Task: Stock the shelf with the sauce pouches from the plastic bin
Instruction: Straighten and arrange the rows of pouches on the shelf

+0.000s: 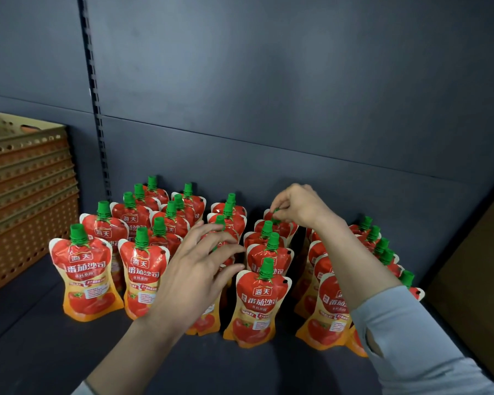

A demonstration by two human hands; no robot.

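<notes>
Both hands in among the pouches on the shelf.
The dark shelf [26, 352] carries the plastic bin [26, 209] at far left and the sauce pouches [87, 276] upright in rows running near to far. My left hand [194, 269] is spread loose over the middle row, gripping nothing. My right hand [300, 206] reaches farther back, fingertips pinching the green cap [275, 216] of the farthest pouch [283, 228] in the next row right.
</notes>
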